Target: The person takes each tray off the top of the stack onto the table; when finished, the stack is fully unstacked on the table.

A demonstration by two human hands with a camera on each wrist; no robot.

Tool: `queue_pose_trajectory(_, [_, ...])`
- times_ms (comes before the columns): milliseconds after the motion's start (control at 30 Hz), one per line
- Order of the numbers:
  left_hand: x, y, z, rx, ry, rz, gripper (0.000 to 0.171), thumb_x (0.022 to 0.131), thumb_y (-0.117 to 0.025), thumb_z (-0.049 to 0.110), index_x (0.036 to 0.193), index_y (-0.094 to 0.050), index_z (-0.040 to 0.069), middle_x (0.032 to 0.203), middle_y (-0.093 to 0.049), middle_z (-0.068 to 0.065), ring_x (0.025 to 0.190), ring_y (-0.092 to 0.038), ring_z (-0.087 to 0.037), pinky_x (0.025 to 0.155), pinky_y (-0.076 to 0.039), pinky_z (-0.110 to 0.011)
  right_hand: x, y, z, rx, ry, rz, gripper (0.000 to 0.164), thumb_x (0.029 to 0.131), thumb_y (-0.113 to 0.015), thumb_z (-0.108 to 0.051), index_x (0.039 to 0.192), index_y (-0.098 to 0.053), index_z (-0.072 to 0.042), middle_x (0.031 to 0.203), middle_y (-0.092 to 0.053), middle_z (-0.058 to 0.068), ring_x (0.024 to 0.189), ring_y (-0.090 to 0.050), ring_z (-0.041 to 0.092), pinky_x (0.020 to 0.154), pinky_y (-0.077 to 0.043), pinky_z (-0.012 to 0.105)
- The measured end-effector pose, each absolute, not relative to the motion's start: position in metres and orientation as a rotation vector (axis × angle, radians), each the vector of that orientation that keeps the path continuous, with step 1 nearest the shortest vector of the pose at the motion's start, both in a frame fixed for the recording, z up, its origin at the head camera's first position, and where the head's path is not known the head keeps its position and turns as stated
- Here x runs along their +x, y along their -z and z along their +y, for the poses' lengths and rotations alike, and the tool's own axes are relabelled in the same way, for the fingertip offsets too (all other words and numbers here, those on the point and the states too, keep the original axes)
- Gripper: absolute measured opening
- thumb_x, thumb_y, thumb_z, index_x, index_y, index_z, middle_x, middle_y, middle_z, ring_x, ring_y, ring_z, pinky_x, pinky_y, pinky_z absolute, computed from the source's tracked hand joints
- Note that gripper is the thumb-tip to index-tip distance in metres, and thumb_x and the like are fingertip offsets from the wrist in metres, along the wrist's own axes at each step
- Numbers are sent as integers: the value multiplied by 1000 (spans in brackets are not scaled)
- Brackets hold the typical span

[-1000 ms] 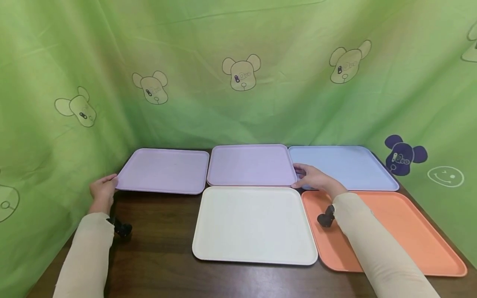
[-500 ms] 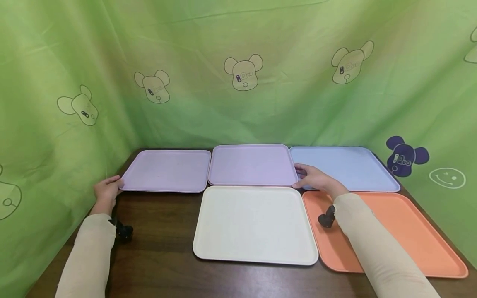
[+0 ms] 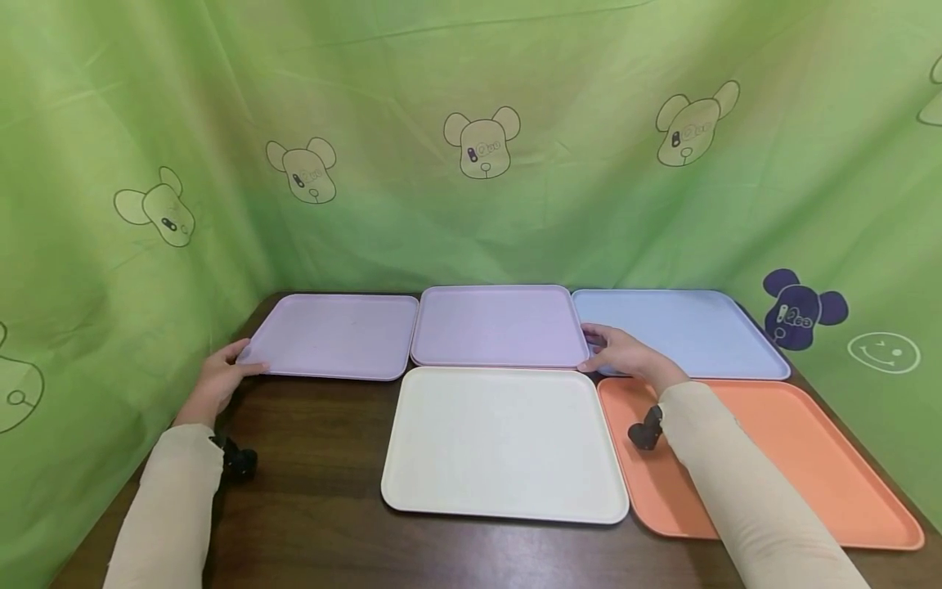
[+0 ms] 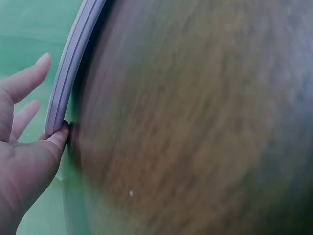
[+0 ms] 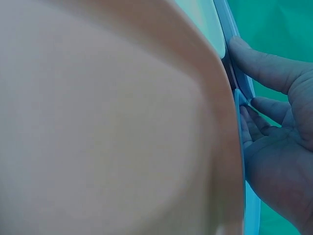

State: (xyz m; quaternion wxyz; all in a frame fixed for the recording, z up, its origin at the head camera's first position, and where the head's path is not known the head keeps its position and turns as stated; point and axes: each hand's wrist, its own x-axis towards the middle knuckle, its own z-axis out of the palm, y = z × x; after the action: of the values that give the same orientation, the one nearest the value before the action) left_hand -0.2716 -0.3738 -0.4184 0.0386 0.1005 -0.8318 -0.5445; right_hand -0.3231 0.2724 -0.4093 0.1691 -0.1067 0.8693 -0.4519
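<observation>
In the head view, my left hand is at the front left corner of the left purple tray. Its thumb touches the tray's front edge, and in the left wrist view the other fingers extend apart from the rim. The middle purple tray lies beside it, a narrow gap between. At that tray's front right corner my right hand grips the edge, thumb in front and fingers curled round the side, over the blue tray. Part of those fingers is hidden.
A white tray lies in front of the middle purple one. An orange tray sits at right, under my right forearm. Dark wooden table shows at front left. A green curtain hangs behind and at both sides.
The left purple tray has shifted slightly right and straightened beside the middle one. My left hand has moved right, its thumb now along the front edge. My right hand has stayed put.
</observation>
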Motion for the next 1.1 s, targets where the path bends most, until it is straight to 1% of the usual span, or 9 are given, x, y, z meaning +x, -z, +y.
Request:
queue_pose_trajectory(167, [-271,419,-377,249,1580,-2666,86,84,-74,8,151,-21,-5,155,-14,-31,141,-14,-45,113,-17,-53,-324,410,273,-309,1296,2461,97,82,-76,-9,150,-10,11,152,-19,34,139,-18,48,111,-23,53])
queue_pose_trajectory(300, [-270,419,-376,243,1501,-2729,88,83,-76,9,151,-21,-5,154,-11,-32,141,-11,-46,112,-17,-55,-323,409,272,-302,1306,2452,97,82,-76,-7,150,-10,11,152,-19,34,140,-17,47,112,-23,53])
queue_pose_trajectory(467, [-270,419,-373,260,1416,-2772,88,84,-75,14,149,-21,-10,152,-15,-35,139,-15,-48,112,-19,-55,-323,409,272,-299,1294,2456,97,82,-76,-7,150,-10,11,152,-19,34,140,-17,47,111,-23,53])
queue_pose_trajectory(600, [-271,419,-370,274,1410,-2761,87,84,-75,13,146,-21,-14,150,-19,-37,138,-19,-47,112,-21,-53,-324,409,271,-304,1295,2460,97,82,-76,-7,150,-10,11,152,-19,34,140,-17,47,111,-23,53])
queue_pose_trajectory(800, [-273,421,-365,289,1371,-2755,85,85,-74,13,145,-22,-16,148,-22,-39,138,-21,-48,112,-23,-52,-323,409,272,-309,1287,2470,96,82,-76,-9,150,-11,11,152,-19,34,140,-18,47,111,-23,53])
queue_pose_trajectory(967, [-276,420,-363,300,1305,-2783,85,87,-72,17,146,-20,-16,148,-20,-38,138,-20,-49,111,-23,-54,-322,409,271,-310,1293,2465,96,83,-76,-8,151,-11,10,152,-19,33,140,-18,47,111,-24,53])
queue_pose_trajectory(1100, [-280,419,-361,297,1283,-2777,84,88,-72,16,146,-21,-16,149,-20,-37,138,-20,-49,111,-23,-54,-323,409,272,-306,1297,2464,96,83,-75,-7,151,-11,10,152,-19,33,140,-18,47,111,-24,53])
